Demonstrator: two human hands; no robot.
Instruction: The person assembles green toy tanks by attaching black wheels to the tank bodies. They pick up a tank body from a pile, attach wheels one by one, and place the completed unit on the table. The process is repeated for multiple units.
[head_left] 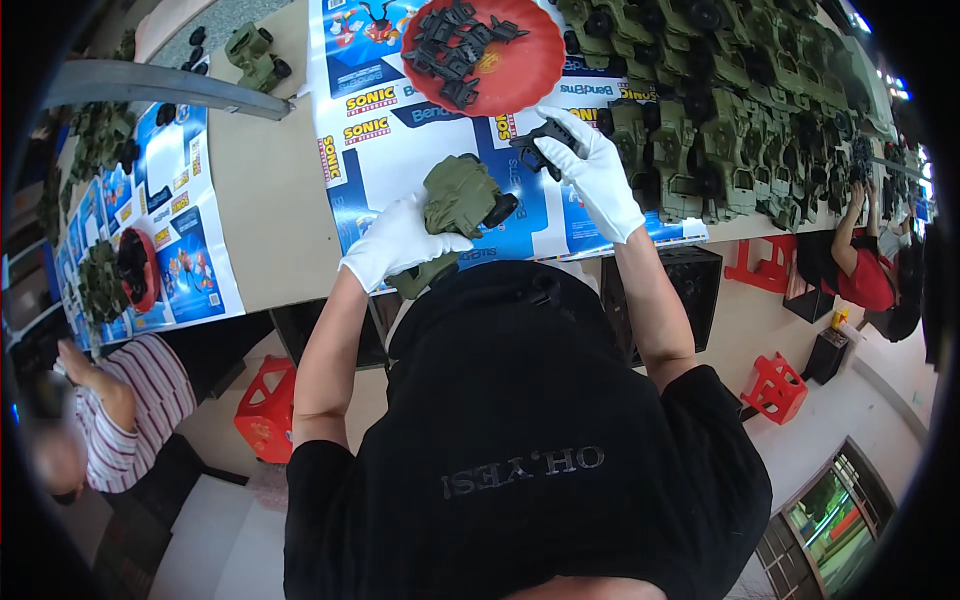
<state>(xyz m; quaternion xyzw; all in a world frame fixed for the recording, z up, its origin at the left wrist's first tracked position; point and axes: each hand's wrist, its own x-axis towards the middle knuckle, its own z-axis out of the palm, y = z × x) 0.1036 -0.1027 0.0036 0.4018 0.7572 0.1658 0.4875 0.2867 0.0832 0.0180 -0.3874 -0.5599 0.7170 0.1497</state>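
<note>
White gloves cover both of my hands. In my left hand (pixel 395 243), near the table's front edge, is an olive-green toy vehicle (pixel 458 194) with a black wheel showing on its right side. My right hand (pixel 592 170) pinches a small black plastic part (pixel 545 147) between thumb and fingers, a little above and to the right of the vehicle. The two pieces are apart. Beyond my hands stands a red bowl (pixel 545 60) holding several similar black plastic parts (pixel 450 45).
Rows of olive-green toy vehicles (pixel 690 150) fill the table's right side. Printed blue and white sheets (pixel 350 130) cover the work area. A grey metal bar (pixel 170 85) crosses at left. Co-workers sit at left (pixel 140 400) and far right (pixel 860 260). Red stools (pixel 268 405) stand on the floor.
</note>
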